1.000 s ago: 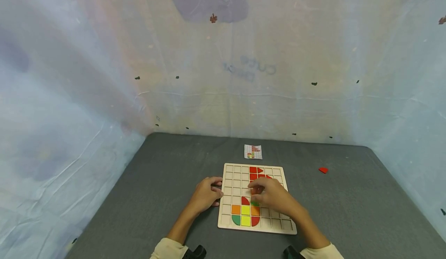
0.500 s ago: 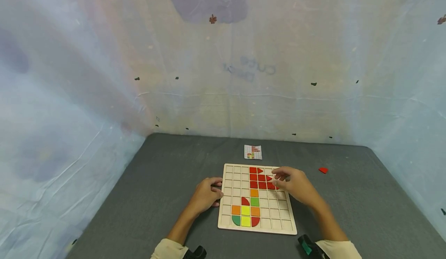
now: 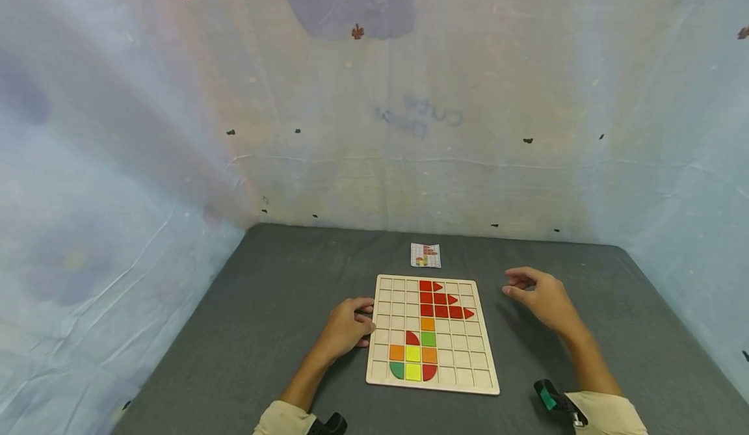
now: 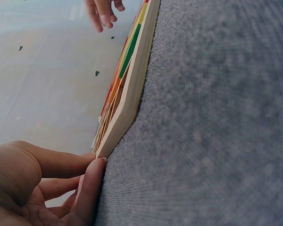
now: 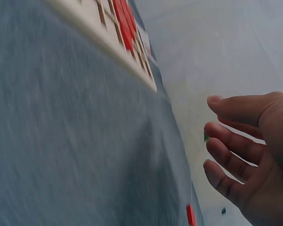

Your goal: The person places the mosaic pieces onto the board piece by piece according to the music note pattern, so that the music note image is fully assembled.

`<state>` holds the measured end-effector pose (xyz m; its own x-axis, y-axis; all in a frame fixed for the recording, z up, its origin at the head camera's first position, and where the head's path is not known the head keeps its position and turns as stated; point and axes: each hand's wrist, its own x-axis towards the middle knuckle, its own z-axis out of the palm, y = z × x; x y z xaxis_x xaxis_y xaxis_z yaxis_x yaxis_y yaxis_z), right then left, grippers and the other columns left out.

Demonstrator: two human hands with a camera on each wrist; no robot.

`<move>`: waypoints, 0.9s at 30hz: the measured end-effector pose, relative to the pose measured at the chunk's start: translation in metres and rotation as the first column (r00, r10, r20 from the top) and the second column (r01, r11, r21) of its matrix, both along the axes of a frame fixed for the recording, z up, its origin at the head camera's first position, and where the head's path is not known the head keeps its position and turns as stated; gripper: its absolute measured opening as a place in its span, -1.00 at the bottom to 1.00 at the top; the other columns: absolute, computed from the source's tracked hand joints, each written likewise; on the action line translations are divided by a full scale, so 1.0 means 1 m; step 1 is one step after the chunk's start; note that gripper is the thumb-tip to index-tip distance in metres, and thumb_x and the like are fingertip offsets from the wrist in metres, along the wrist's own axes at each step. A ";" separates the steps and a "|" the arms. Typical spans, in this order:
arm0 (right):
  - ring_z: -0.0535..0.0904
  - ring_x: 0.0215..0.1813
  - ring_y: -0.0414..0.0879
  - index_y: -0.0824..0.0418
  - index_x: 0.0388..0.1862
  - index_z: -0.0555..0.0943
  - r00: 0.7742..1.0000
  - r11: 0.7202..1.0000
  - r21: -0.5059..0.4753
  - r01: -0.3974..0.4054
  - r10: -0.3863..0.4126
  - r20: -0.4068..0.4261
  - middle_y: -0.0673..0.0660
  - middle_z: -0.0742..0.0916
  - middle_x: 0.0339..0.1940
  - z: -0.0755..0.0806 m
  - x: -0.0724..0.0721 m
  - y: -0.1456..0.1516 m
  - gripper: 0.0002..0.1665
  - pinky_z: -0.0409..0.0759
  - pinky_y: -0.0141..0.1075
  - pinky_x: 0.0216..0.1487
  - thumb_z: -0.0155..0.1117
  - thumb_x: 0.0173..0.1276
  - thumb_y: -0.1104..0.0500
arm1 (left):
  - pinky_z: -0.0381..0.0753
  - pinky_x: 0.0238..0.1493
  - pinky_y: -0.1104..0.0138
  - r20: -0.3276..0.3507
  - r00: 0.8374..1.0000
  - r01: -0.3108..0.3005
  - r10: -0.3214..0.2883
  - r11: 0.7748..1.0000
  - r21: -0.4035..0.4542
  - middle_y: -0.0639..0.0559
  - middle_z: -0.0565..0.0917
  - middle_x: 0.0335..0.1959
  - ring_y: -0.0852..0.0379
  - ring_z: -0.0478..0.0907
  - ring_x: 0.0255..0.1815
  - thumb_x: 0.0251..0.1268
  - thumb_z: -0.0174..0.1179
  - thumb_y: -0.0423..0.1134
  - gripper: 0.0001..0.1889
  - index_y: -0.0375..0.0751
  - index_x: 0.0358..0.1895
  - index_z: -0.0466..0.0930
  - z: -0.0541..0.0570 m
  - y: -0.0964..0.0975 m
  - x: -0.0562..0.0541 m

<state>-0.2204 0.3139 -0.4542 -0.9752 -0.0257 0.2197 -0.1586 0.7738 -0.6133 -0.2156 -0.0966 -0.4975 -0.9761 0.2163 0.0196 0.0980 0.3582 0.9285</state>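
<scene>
A wooden grid board (image 3: 462, 342) lies on the dark grey table, holding coloured square, triangular and quarter-round pieces. My left hand (image 3: 344, 323) pinches the board's left edge; the left wrist view shows its thumb and index finger at the wooden rim (image 4: 125, 110). To the right of the board, my right hand (image 3: 541, 297) hovers above the table with loosely bent, parted fingers and nothing between them. A loose red piece (image 5: 191, 214) lies on the table in the right wrist view; in the head view the right hand hides it.
A small printed card (image 3: 425, 255) with a coloured grid pattern lies behind the board. The grey table (image 3: 281, 272) reaches back to a pale patterned cloth (image 3: 374, 188), which hangs behind and at both sides.
My right hand has moved from over the middle of the board to the right, off the board, now covering the loose red piece. The left hand has stayed at the board's edge.
</scene>
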 end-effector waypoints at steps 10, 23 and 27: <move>0.73 -0.01 0.19 0.39 0.29 0.64 0.997 0.997 0.019 0.074 -0.073 -0.023 0.32 0.78 0.01 -0.006 -0.005 0.041 -0.45 0.63 -0.34 -0.24 0.50 0.43 0.14 | 0.81 -0.42 0.29 -0.001 1.000 0.005 -0.005 1.000 0.003 -0.21 0.62 0.08 0.06 0.69 -0.10 0.28 0.36 -0.49 -0.49 -0.44 0.32 0.59 0.000 -0.001 0.001; 0.73 -0.08 0.18 0.45 0.30 0.61 0.997 0.994 0.089 0.062 -0.066 0.036 0.40 0.79 -0.01 -0.015 -0.014 0.082 -0.43 0.65 -0.10 -0.21 0.46 0.46 0.13 | 0.80 -0.42 0.29 0.002 1.000 0.005 -0.005 1.000 -0.004 -0.20 0.61 0.09 0.08 0.66 -0.13 0.29 0.34 -0.48 -0.49 -0.42 0.33 0.59 -0.001 -0.001 0.000; 0.69 -0.16 0.04 0.46 0.28 0.61 0.996 0.993 0.105 0.055 -0.062 0.060 0.39 0.79 -0.04 -0.015 -0.017 0.087 -0.43 0.58 -0.19 -0.25 0.47 0.45 0.13 | 0.81 -0.42 0.29 0.003 1.000 0.006 -0.006 1.000 -0.001 -0.20 0.61 0.09 0.07 0.66 -0.13 0.29 0.34 -0.48 -0.49 -0.42 0.33 0.59 -0.002 -0.001 0.000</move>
